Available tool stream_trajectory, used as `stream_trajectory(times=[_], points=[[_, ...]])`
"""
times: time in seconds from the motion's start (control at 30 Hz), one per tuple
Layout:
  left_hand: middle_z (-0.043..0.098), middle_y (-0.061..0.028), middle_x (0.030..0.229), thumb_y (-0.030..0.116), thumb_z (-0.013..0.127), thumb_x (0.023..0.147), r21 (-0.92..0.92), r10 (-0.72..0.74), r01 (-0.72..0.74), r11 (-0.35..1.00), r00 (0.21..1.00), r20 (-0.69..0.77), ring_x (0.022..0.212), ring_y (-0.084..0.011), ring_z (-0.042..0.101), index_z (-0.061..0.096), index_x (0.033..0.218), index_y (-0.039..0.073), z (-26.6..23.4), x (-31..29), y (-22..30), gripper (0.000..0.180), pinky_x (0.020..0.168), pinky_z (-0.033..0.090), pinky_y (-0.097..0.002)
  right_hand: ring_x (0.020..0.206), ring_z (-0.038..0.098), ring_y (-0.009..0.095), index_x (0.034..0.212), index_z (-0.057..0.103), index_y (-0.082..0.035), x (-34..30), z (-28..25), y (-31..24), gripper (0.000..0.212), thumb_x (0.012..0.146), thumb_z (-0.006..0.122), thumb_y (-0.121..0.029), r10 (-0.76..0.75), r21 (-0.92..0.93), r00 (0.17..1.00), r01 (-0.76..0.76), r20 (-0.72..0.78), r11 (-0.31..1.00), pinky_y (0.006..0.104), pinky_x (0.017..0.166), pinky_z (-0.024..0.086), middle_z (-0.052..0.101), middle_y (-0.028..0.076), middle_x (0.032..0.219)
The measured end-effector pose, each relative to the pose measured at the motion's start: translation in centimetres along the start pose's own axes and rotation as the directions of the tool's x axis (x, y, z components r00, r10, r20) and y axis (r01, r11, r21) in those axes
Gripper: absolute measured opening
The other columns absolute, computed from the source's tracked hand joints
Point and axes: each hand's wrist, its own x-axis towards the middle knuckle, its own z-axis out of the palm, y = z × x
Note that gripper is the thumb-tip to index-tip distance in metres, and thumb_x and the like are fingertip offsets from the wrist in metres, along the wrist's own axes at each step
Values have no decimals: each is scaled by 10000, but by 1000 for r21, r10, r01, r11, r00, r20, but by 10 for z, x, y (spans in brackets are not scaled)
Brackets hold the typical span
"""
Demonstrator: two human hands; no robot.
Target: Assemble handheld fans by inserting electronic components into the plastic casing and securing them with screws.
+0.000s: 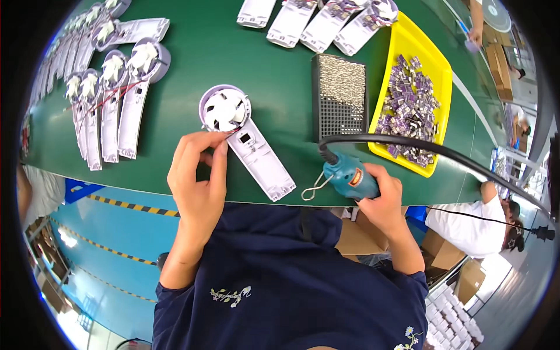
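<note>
A white handheld fan half-shell lies on the green table in front of me, with a round fan head (225, 109) and a long handle (263, 161) pointing down to the right. My left hand (201, 175) is closed in a pinch at the joint of head and handle, where a thin dark red wire (232, 132) shows at the fingertips. In my right hand (382, 195) is a teal electric screwdriver (352, 178), held near the table's front edge, with a wire hanging loop and a black cable. Its tip is hidden.
A black screw tray (341, 96) stands beside a yellow bin (446, 111) of small purple circuit boards (408, 108). More fan half-shells (111, 111) lie at left and others (315, 23) at the back. The screwdriver's cable (443, 153) arcs across the right side. Other people work nearby.
</note>
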Motion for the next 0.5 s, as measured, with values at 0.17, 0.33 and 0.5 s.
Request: stream_trajectory(times=[0.17,0.33,0.5], points=[[689,-96,952,-63,670,888,-148,-56,53,988,998,-19,813,-175,651,687,1000,-9,4,9,-7,125,703,516,-271,798,708,165,1096,602,-40,26,4,-21,420,769,866,-53,36,259,996,-15,-77,966,309,718,551,718,87,887],[692,-84,912,-58,693,868,-248,-93,78,966,995,-47,778,-178,652,684,983,-8,5,11,-13,125,675,511,-272,825,704,138,1113,596,-13,96,34,-102,419,791,855,-87,-92,256,996,93,-16,962,292,760,551,721,97,919],[701,-73,878,-55,708,839,-202,-79,63,977,994,-74,734,-198,658,678,950,14,5,13,-7,135,643,523,-278,840,692,138,1104,605,-40,120,50,-112,444,770,874,-155,-136,173,979,109,154,979,288,777,541,712,83,930]])
